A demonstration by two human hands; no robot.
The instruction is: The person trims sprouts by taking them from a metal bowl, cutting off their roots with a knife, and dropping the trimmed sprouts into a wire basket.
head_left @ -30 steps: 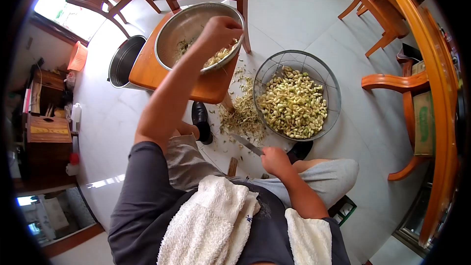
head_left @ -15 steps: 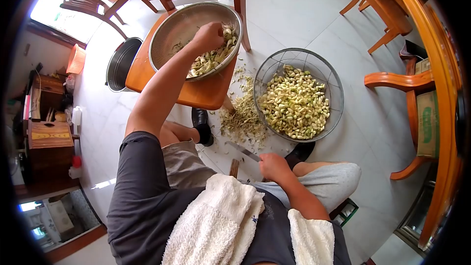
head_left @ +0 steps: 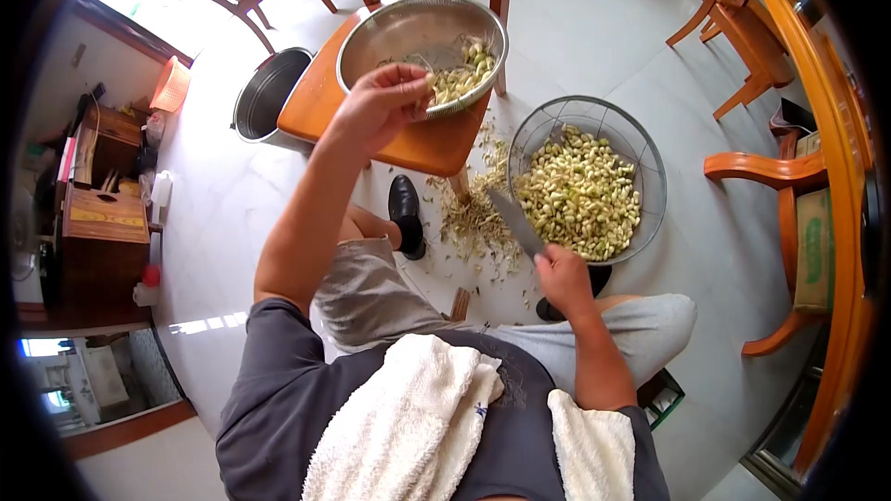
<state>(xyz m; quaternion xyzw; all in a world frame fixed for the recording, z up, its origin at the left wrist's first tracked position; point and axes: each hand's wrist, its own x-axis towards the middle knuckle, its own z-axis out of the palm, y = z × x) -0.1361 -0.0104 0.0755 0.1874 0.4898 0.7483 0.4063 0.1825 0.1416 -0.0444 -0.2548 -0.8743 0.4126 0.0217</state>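
My left hand (head_left: 380,107) is just off the near rim of a perforated metal colander (head_left: 390,26). Thumb and fingers pinch a small pale bulb (head_left: 430,81), partly hidden by them. Inside the colander lie more bulbs (head_left: 478,57) with stringy roots and stalks. My right hand (head_left: 564,278) grips a knife (head_left: 513,223), its wide blade pointing up and left and its handle hidden in the fist. Beside the blade, a wire mesh basket (head_left: 661,167) on the floor holds a heap of trimmed whitish-green bulbs (head_left: 580,195). Dry trimmings (head_left: 473,223) lie scattered left of the basket.
The colander stands on a wooden chair (head_left: 422,144). A dark metal bucket (head_left: 269,97) is left of it. My shoe (head_left: 406,204) rests near the trimmings. At right are a wooden table (head_left: 840,213), another chair (head_left: 747,32) and a cardboard box (head_left: 814,250).
My left hand has come out of the colander toward me with a bulb in its fingers. The knife has risen toward the basket, its blade tilted more upward. The view has shifted slightly.
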